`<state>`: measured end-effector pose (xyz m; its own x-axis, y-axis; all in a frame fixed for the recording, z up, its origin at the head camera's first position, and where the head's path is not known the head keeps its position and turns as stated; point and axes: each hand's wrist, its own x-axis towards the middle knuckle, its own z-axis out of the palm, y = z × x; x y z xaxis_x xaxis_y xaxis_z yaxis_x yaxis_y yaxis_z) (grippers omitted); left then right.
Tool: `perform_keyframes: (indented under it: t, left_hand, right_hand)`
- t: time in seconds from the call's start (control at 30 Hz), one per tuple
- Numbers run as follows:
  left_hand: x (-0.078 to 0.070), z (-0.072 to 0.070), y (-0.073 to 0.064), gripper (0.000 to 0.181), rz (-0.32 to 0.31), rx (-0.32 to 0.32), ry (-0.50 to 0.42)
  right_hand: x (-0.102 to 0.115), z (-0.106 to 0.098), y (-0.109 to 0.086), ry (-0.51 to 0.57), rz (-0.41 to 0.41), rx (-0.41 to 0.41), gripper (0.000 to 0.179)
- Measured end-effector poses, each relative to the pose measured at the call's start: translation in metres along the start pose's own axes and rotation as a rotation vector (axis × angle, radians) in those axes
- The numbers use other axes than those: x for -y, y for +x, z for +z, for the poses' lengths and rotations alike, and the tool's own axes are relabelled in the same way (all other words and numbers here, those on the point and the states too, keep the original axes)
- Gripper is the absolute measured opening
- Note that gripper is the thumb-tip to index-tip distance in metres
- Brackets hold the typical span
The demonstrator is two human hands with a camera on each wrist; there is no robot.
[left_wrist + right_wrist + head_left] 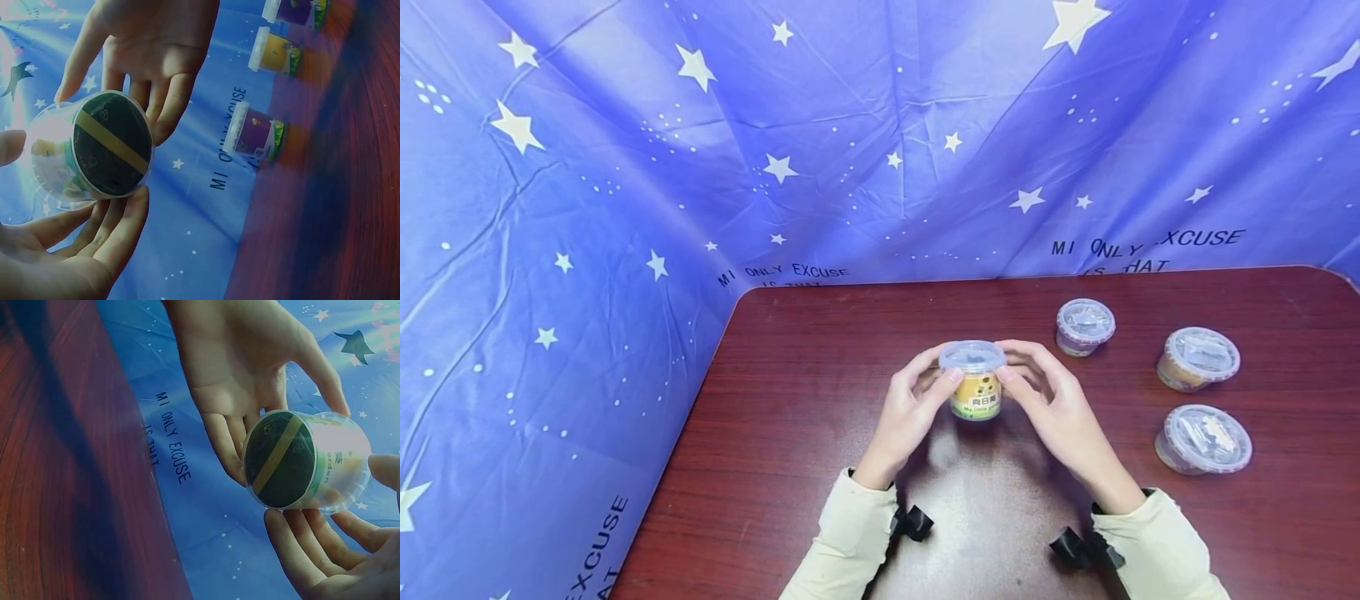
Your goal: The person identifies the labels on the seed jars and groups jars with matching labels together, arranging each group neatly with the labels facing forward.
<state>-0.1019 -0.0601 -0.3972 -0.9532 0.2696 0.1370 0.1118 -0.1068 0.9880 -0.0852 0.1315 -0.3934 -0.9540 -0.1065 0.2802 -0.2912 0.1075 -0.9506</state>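
Between both hands, raised above the table, is a small clear plastic cup (976, 393) with a translucent lid and a yellow and green label. My left hand (912, 410) grips its left side, thumb on the front. My right hand (1051, 407) holds the right side in the same way. From below, in the left wrist view, the cup's base (103, 156) looks dark, with a yellow strip across it. The right wrist view shows that same dark base (281, 459), with fingers of both hands around the cup. The cup's contents are hard to tell.
Several more lidded cups stand on the right of the dark red table (775, 400): one at the back (1086, 327), one with a yellow label (1198, 358), and a nearer one (1204, 439). A blue star-print cloth (850, 108) hangs behind the table and along its left.
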Motion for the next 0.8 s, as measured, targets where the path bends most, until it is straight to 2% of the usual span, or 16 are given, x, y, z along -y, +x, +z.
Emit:
perform_keyframes:
  t: [0.17, 0.43, 0.67, 0.8]
  left_hand:
    - [-0.002, -0.001, -0.001, 0.042, -0.025, 0.008, -0.025]
    - [-0.001, 0.001, -0.001, 0.043, -0.046, 0.036, -0.015]
    - [0.004, -0.003, 0.004, 0.044, -0.067, 0.035, -0.028]
    - [0.008, -0.003, 0.003, 0.043, -0.088, 0.001, -0.041]
  right_hand:
    - [0.000, -0.001, 0.000, 0.037, 0.020, 0.024, 0.032]
    - [0.001, -0.002, -0.001, 0.078, 0.055, 0.119, 0.036]
    - [0.001, -0.004, 0.001, 0.063, 0.043, 0.116, 0.036]
    - [-0.004, -0.003, 0.000, 0.055, 0.059, 0.109, 0.036]
